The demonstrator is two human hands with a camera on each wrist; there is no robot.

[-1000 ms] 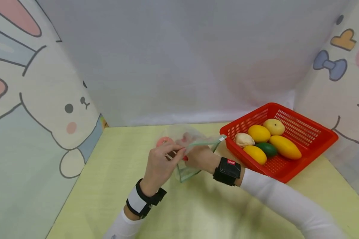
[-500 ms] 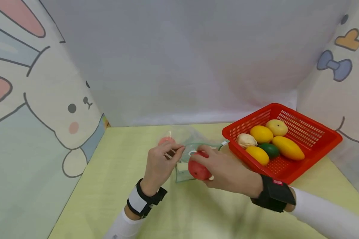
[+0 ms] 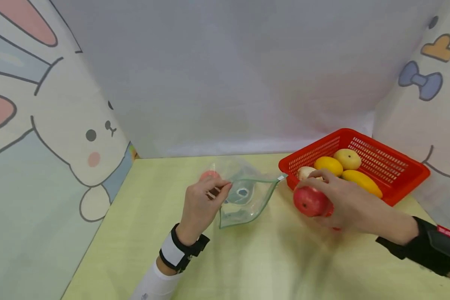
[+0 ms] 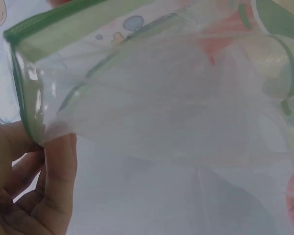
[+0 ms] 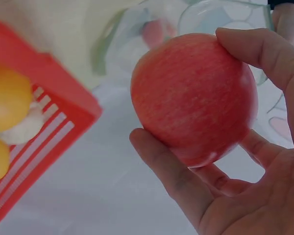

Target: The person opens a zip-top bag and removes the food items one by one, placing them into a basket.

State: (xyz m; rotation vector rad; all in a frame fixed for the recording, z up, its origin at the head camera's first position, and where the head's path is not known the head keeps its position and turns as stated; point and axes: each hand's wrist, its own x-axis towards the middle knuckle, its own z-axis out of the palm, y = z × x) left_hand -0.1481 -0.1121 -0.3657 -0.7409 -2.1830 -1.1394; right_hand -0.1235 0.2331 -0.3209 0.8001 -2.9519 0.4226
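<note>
A clear zip bag with a green edge (image 3: 249, 210) lies on the table, its mouth towards me and gaping. At its left corner my left hand (image 3: 202, 206) pinches the edge between thumb and fingertips; the left wrist view shows this pinch at the green corner (image 4: 32, 132). My right hand (image 3: 346, 202) holds a red apple (image 3: 310, 201) just in front of the basket, thumb and fingers curled round it in the right wrist view. Another red round fruit (image 3: 209, 174) shows at the bag's far left, seen through the film.
To the right stands a red plastic basket (image 3: 388, 166) with slotted walls. In it are a pale yellow round fruit (image 3: 348, 159), other yellow fruits (image 3: 328, 166) and a whitish item (image 3: 305, 172). A grey-white back wall (image 3: 247, 83) rises behind the table.
My right hand has come out of the bag with the apple and carried it right, to the basket's near side. My left hand has kept its pinch on the bag's edge.
</note>
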